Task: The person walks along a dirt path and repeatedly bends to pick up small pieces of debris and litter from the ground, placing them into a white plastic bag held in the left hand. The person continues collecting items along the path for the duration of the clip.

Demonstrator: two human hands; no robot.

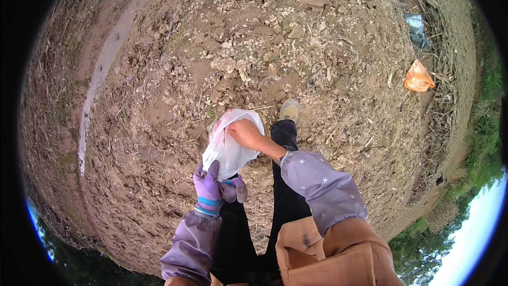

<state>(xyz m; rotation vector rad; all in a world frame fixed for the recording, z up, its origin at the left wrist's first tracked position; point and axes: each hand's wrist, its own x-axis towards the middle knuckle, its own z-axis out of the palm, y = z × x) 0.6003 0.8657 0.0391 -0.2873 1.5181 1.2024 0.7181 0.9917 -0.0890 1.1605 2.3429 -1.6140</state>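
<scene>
A thin white plastic bag with red print hangs in front of my legs. My left hand, in a purple knit glove with a blue-striped cuff, grips the bag's near lower edge. A second purple glove, loose and with greyish fingertips, hangs beside that hand, seemingly held with the bag. Bare, my right hand reaches into the bag's mouth from the right. Its fingertips are hidden by the plastic, so what they hold does not show.
Clods and dry plant scraps cover the rough brown soil. An orange plastic bag and a grey plastic bag lie at the right beside dry stalks. A pale strip runs along the left. My right shoe stands just ahead.
</scene>
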